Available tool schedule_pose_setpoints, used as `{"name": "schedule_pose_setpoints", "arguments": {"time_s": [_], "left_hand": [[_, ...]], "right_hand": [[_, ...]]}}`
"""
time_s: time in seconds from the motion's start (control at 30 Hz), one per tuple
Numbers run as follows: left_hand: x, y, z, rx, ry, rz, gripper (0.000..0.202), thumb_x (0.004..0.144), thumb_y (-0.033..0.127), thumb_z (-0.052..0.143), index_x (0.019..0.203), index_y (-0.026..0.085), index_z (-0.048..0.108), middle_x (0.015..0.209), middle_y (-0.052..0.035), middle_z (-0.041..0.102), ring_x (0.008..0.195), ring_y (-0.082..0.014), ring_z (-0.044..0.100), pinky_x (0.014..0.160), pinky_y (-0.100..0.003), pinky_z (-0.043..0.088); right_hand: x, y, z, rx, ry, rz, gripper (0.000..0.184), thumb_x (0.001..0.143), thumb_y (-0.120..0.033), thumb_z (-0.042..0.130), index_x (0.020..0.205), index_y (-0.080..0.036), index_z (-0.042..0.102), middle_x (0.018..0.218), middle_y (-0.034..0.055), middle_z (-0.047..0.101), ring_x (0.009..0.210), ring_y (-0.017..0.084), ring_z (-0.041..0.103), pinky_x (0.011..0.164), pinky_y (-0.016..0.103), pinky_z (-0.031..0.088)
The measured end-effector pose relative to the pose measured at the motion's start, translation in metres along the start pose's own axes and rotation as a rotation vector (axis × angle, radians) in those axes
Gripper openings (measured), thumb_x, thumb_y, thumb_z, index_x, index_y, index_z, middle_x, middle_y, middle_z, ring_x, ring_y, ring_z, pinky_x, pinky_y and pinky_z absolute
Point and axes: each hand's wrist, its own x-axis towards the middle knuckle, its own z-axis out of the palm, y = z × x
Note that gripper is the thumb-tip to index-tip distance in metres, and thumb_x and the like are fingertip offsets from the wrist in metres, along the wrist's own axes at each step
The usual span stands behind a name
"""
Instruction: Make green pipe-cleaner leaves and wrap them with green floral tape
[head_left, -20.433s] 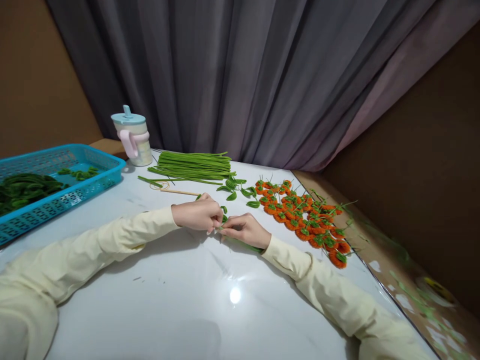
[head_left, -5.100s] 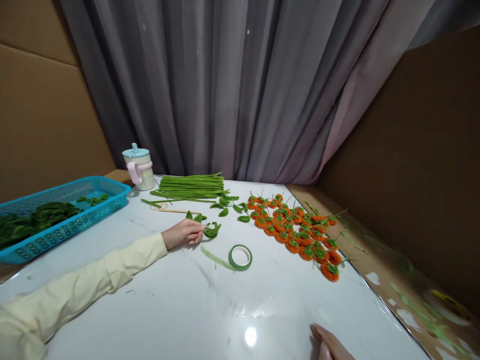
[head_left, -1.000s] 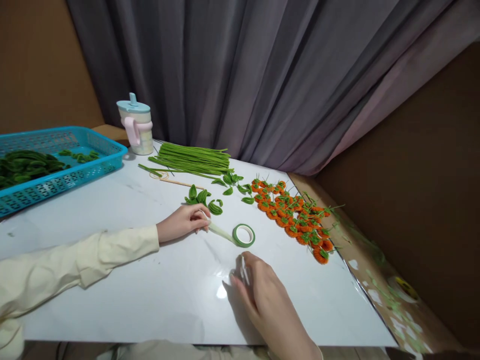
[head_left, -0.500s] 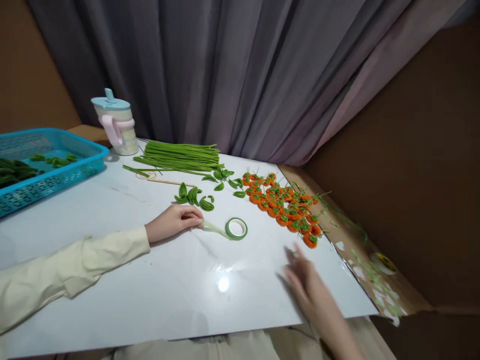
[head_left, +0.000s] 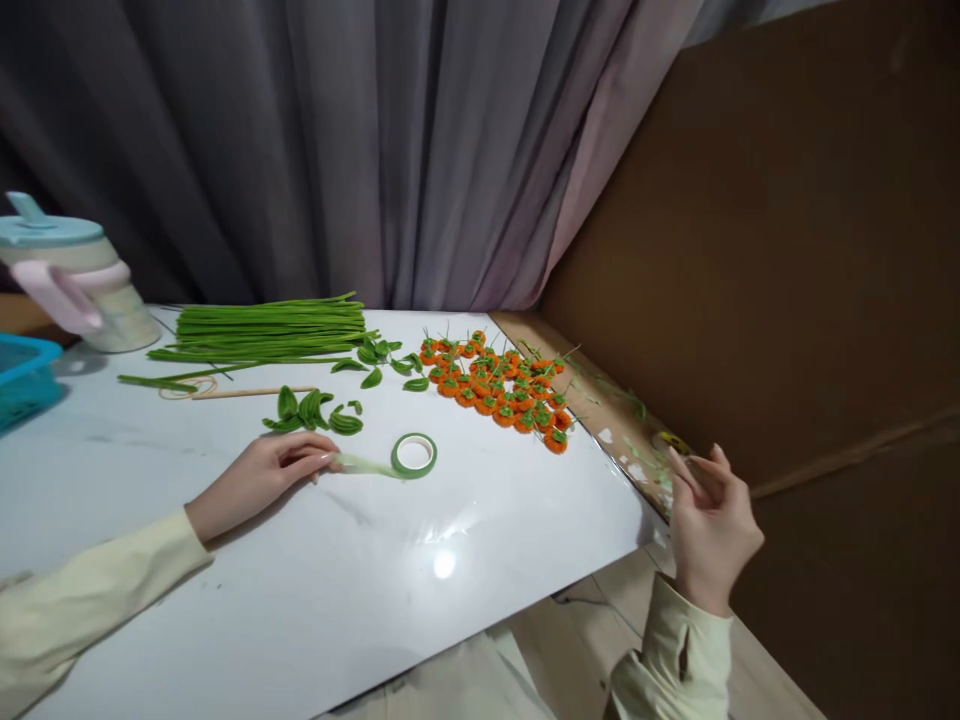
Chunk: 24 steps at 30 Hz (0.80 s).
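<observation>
My left hand (head_left: 262, 473) rests on the white table (head_left: 375, 580) with its fingers pinched on the loose end of the green floral tape (head_left: 414, 455), whose roll lies just to the right. My right hand (head_left: 709, 530) is raised past the table's right edge, beside the brown side ledge (head_left: 622, 440). Its fingers are curled together in a pinch; what is between them is too small to make out. Small green leaf pieces (head_left: 311, 412) lie just beyond my left hand. A cluster of orange flower heads (head_left: 499, 385) lies at the right back of the table.
A bundle of green stems (head_left: 270, 328) and a thin wooden stick (head_left: 255, 392) lie at the back. A cup with a blue lid and pink handle (head_left: 71, 275) stands far left, next to a blue basket's corner (head_left: 22, 380). A grey curtain and brown board wall close the space.
My right hand has swung from the table's front middle out past the right edge and up. The view has turned right. My left hand still pins the tape end.
</observation>
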Motion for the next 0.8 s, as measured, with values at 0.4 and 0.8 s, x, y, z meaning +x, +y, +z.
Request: {"name": "schedule_pose_setpoints", "arguments": {"time_s": [0.4, 0.8], "left_hand": [[-0.004, 0.000, 0.000, -0.107, -0.063, 0.032, 0.043, 0.081, 0.048, 0.049, 0.111, 0.018, 0.045, 0.085, -0.0073, 0.067, 0.076, -0.0195, 0.059, 0.071, -0.030, 0.046], [-0.005, 0.000, 0.004, -0.028, 0.036, 0.140, 0.032, 0.083, 0.033, 0.043, 0.111, 0.018, 0.039, 0.085, -0.0049, 0.066, 0.076, -0.0180, 0.060, 0.072, -0.029, 0.045]], "right_hand": [[0.007, -0.085, 0.014, 0.298, -0.166, -0.084, 0.032, 0.077, -0.036, 0.066, 0.098, -0.013, 0.060, 0.104, 0.0113, 0.063, 0.091, 0.025, 0.063, 0.087, 0.039, 0.050], [-0.069, -0.210, 0.180, 0.504, -1.576, -0.734, 0.019, 0.082, -0.025, 0.061, 0.097, -0.015, 0.056, 0.093, 0.0053, 0.063, 0.084, 0.017, 0.061, 0.076, 0.028, 0.050]]}}
